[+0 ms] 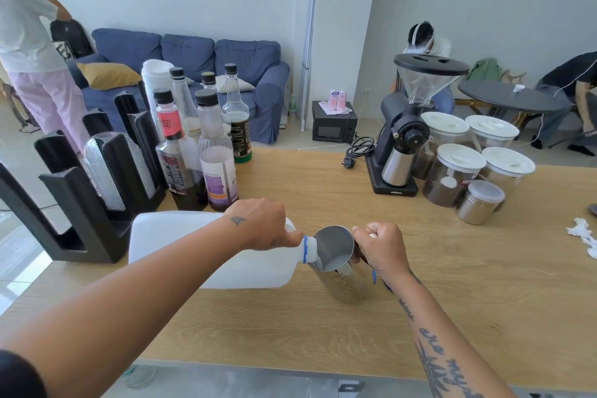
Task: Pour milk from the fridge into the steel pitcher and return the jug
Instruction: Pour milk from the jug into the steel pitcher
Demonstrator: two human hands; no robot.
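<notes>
Now, left hand [260,224] gripping tipped milk jug [210,249], right hand [379,247] gripping steel pitcher [339,263] handle.

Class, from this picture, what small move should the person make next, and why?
Probably tilt the white plastic milk jug slightly further: its mouth sits over the shiny steel pitcher, which the right hand grips, and little milk shows inside.

One camera sits on the person's head, looking forward and down, close over the wooden table [452,284], with the room behind.
</notes>
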